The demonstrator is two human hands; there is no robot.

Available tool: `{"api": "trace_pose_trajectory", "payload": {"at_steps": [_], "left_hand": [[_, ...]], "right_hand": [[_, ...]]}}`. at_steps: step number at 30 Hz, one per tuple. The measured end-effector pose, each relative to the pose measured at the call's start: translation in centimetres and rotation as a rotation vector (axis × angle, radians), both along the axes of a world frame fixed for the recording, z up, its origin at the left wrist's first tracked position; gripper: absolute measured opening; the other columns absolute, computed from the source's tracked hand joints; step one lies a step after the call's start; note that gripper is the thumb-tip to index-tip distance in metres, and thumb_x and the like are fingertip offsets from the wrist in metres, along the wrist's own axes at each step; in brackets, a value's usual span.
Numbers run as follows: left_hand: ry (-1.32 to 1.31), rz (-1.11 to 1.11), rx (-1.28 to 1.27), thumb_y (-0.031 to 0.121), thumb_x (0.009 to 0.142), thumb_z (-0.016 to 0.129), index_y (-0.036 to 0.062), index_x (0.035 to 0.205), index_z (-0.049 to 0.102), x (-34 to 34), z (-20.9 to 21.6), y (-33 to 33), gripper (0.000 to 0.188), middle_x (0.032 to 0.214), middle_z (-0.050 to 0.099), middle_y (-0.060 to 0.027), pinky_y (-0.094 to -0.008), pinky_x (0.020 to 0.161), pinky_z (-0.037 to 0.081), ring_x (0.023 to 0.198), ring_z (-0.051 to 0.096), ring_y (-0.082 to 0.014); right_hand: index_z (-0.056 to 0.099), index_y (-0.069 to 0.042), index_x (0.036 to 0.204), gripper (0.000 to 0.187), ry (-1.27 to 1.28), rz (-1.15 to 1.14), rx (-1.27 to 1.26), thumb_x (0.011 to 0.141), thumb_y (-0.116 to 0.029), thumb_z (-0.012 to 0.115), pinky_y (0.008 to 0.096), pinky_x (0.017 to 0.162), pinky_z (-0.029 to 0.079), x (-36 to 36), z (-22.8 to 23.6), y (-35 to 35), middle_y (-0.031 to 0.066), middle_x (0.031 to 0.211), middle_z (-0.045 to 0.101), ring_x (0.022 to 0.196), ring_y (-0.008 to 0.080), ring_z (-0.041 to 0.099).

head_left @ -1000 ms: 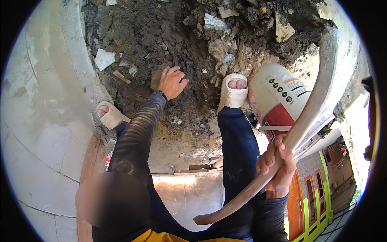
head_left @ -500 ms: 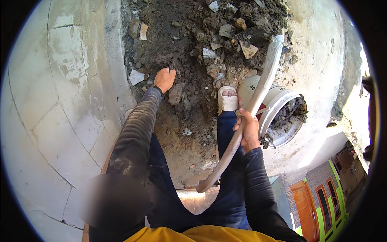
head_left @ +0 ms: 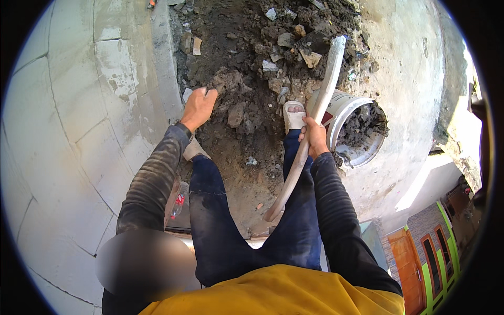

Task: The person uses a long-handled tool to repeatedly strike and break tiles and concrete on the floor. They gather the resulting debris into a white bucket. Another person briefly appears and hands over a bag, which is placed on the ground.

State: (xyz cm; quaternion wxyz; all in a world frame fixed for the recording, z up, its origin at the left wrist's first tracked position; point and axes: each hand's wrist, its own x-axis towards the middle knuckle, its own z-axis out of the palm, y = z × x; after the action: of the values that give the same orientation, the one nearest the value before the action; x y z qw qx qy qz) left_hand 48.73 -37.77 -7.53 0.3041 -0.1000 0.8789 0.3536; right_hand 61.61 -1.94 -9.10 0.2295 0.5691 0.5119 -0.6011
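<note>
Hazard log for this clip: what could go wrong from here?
1. An open-toed sandal leaves bare toes close to the wooden handle gripped in the right hand; a slip could strike them.
2. Mud reaches the rim of the bucket beside that sandal; a knock might spill some.
3. The bare left hand is near soil strewn with broken stone, whose edges could be sharp.

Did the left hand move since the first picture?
Yes, leftward: the left hand was well right of the white shard in the dirt; now it looks right up against it.
</note>
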Motion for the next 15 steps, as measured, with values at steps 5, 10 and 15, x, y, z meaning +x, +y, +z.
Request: {"api": "trace_pose_trajectory", "payload": {"at_steps": [5, 10, 15], "left_hand": [[0.026, 0.103, 0.1, 0.04, 0.098, 0.058, -0.0015, 0.077, 0.053, -0.3, 15.4, -4.7, 0.047, 0.066, 0.053, -0.0076, -0.0397, 0.062, 0.043, 0.064, 0.051, -0.0152], [-0.026, -0.051, 0.234, 0.032, 0.102, 0.059, -0.0013, 0.079, 0.055, -3.2, 28.2, -6.4, 0.04, 0.068, 0.057, -0.0043, -0.0343, 0.065, 0.045, 0.068, 0.055, -0.0152], [0.266, -0.53, -0.011, 0.014, 0.097, 0.064, -0.0042, 0.094, 0.063, -5.4, 37.7, -1.2, 0.019, 0.081, 0.055, -0.0146, -0.0354, 0.069, 0.043, 0.074, 0.051, -0.0252]], "right_hand": [[0.058, -0.004, 0.107, 0.029, -0.016, -0.022, 0.007, 0.09, -0.021, 0.073, 0.0354, 0.044, 0.048, -0.7, 0.2, -0.2, 0.0056, 0.069, 0.058, 0.048, 0.0174, 0.057], [0.059, -0.002, 0.108, 0.03, 0.046, 0.064, 0.013, 0.087, -0.016, 0.076, 0.035, 0.047, 0.051, 0.9, 1.5, -1.1, 0.0064, 0.071, 0.061, 0.054, 0.0176, 0.061], [0.058, 0.0, 0.103, 0.032, 0.043, 0.005, -0.006, 0.083, -0.011, 0.08, 0.0345, 0.048, 0.05, 5.9, 3.3, -3.3, 0.0068, 0.074, 0.063, 0.055, 0.0174, 0.061]]}}
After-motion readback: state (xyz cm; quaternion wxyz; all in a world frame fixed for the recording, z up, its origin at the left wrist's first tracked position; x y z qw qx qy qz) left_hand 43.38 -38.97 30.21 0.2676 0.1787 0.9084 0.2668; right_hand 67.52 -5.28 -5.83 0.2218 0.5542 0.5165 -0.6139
